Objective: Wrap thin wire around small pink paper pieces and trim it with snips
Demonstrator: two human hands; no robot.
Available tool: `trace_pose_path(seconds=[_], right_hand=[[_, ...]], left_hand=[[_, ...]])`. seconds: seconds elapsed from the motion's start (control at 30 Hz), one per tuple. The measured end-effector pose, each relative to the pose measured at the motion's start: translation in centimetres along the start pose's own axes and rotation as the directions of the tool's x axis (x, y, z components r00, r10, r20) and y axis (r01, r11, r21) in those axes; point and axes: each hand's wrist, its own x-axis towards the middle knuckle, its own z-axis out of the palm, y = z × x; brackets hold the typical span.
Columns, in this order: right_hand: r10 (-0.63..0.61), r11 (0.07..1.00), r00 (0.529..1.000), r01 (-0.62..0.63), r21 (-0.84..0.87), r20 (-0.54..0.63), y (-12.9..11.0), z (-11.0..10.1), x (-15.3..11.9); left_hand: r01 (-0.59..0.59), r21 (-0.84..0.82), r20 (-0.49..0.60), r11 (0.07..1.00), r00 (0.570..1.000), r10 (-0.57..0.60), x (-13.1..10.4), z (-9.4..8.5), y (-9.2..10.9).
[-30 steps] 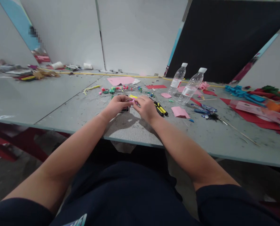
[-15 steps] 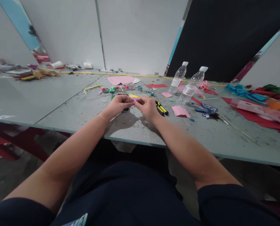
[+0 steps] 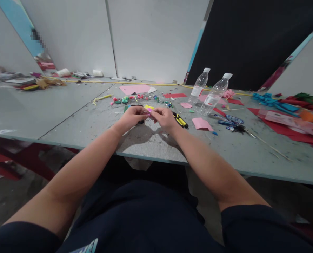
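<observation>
My left hand (image 3: 133, 116) and my right hand (image 3: 164, 118) meet fingertip to fingertip above the near part of the grey table (image 3: 151, 144). Between them is a tiny purple-pink piece (image 3: 149, 114), pinched by both hands; its kind is too small to make out. Partly hidden behind my left hand lies a dark flat object (image 3: 141, 122). Yellow-and-black handled pliers (image 3: 181, 120) rest just right of my right hand. Beyond my fingers a small yellow piece (image 3: 148, 107) shows, and small coloured beads or balls (image 3: 125, 100) are scattered farther back.
Two clear plastic bottles (image 3: 216, 94) stand at the right rear. Pink paper (image 3: 201, 123) lies nearer, with blue-handled tools (image 3: 230, 121) beside it. Red sheets (image 3: 277, 128) cover the far right. A yellow twisted strip (image 3: 102, 98) lies to the left, and pale wall panels (image 3: 156, 38) rise behind.
My hands stay together over the same spot with the small piece between them. The fingers of my right hand have shifted slightly.
</observation>
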Motion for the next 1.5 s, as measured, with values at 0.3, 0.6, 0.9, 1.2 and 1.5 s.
trace_pose_path(seconds=[0.3,0.6,0.9,1.2,1.5], right_hand=[[0.249,0.955,0.964,-0.261,0.139,0.095,0.9,0.1,0.3],[0.177,0.981,0.982,-0.182,0.074,0.073,1.8,0.6,0.6],[-0.369,0.792,0.929,0.330,-0.513,0.029,1.4,-0.4,0.5],[-0.523,0.569,0.831,0.505,-0.649,0.188,0.4,-0.5,-0.3],[-0.530,0.534,0.820,0.519,-0.667,0.214,0.1,-0.5,-0.5]], left_hand=[[-0.049,0.066,0.052,0.997,0.998,0.046,0.2,-0.1,-0.4],[-0.112,0.217,-0.005,0.970,0.993,0.116,0.7,-0.7,-1.1],[0.125,-0.107,-0.101,0.986,0.986,-0.136,0.2,-0.1,-0.1],[0.234,-0.487,0.040,0.841,0.969,-0.246,0.3,-0.3,0.7],[0.171,-0.421,-0.051,0.891,0.976,-0.212,0.3,0.0,0.5]])
